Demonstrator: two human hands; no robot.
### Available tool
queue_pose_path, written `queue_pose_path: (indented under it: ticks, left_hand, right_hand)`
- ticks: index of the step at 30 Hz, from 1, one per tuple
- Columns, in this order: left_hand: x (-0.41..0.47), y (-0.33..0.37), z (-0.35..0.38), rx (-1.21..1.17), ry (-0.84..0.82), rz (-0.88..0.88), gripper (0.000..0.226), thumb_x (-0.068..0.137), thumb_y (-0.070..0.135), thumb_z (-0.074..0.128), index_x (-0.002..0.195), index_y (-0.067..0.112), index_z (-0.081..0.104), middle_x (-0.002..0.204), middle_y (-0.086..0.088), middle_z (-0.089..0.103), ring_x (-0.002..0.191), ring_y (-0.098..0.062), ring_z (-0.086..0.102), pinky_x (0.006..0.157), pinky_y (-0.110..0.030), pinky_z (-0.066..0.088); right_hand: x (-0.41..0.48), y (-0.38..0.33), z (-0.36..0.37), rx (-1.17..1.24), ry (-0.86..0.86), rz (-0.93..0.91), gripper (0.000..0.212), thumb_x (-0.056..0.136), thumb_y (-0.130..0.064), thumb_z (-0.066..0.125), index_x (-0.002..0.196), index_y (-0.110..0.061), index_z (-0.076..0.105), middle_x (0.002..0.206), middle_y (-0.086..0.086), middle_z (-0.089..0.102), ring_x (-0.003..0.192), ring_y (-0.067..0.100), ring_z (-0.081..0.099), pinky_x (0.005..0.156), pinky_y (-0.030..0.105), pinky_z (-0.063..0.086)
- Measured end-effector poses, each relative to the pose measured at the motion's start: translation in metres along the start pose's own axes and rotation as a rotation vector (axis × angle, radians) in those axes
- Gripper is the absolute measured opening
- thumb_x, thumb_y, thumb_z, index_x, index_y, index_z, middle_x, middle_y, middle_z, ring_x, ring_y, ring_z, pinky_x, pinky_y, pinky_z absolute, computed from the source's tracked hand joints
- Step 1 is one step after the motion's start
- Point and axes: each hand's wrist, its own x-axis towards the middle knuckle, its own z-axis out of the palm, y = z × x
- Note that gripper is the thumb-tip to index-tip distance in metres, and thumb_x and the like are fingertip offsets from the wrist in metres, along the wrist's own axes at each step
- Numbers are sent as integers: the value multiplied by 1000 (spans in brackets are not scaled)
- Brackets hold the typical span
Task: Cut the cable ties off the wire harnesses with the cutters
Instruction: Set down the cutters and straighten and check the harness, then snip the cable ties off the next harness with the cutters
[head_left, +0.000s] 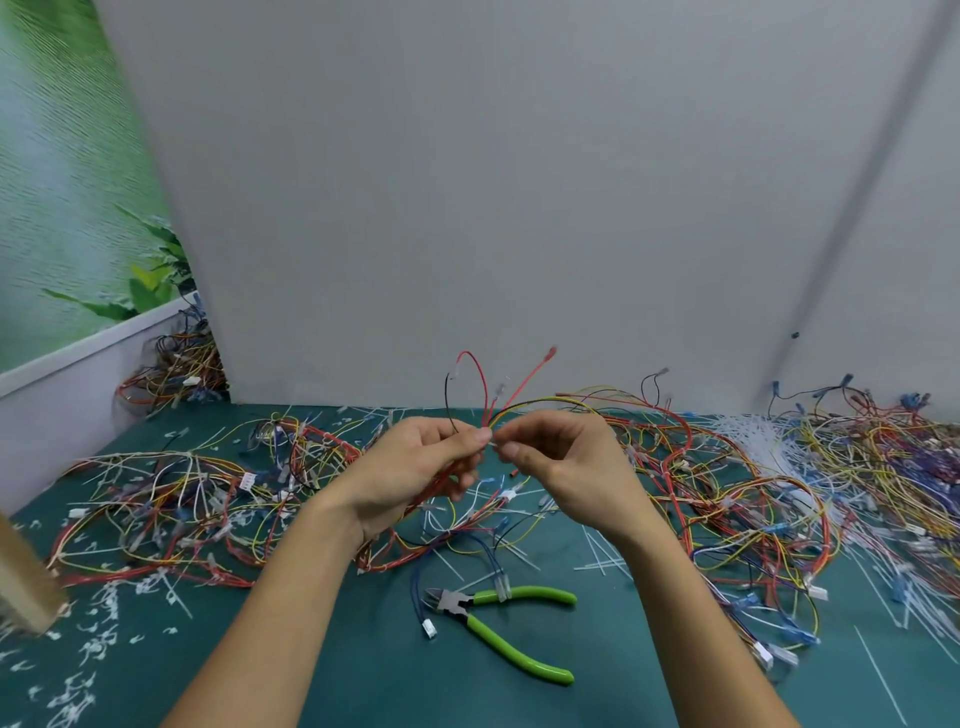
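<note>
A wire harness (488, 415) is gripped in the left hand (415, 467), and a white piece on it is pinched by the right hand (566, 467). Below both grips, the cutters (498, 618) are seen lying untouched on the table (363, 649).

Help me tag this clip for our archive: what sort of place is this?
Probably a workbench for wire-harness rework, in a workshop or small factory. A green mat is strewn with tangled wire harnesses and snipped white cable ties, and green-handled cutters lie near the front.
</note>
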Motion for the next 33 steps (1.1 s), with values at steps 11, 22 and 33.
queue_pose_path:
  ticks: [11, 22, 33]
  left_hand:
    - [2, -5, 11, -189, -61, 30, 15, 98, 22, 57, 92, 9, 58, 80, -1, 52, 69, -13, 48, 57, -24, 39]
    - [2, 7, 3, -375, 154, 168, 10, 94, 21, 54, 91, 12, 51, 74, 2, 47, 62, -11, 43, 50, -23, 32]
    - [-7, 25, -34, -392, 611, 394, 26, 108, 24, 42, 83, 21, 46, 76, 6, 46, 52, -8, 33, 42, -20, 25]
  right_hand:
    - [0, 0, -4, -42, 6, -52, 25, 95, 3, 68, 89, -20, 76, 88, 0, 78, 87, 21, 72, 79, 32, 58]
    - [2, 14, -4, -69, -125, 166, 17, 96, -1, 69, 110, -10, 66, 85, 7, 73, 68, 14, 71, 73, 29, 60]
    - [-9, 46, 24, -907, -512, 533, 29, 79, -34, 86, 103, -20, 76, 106, 3, 75, 94, 21, 72, 79, 32, 58]
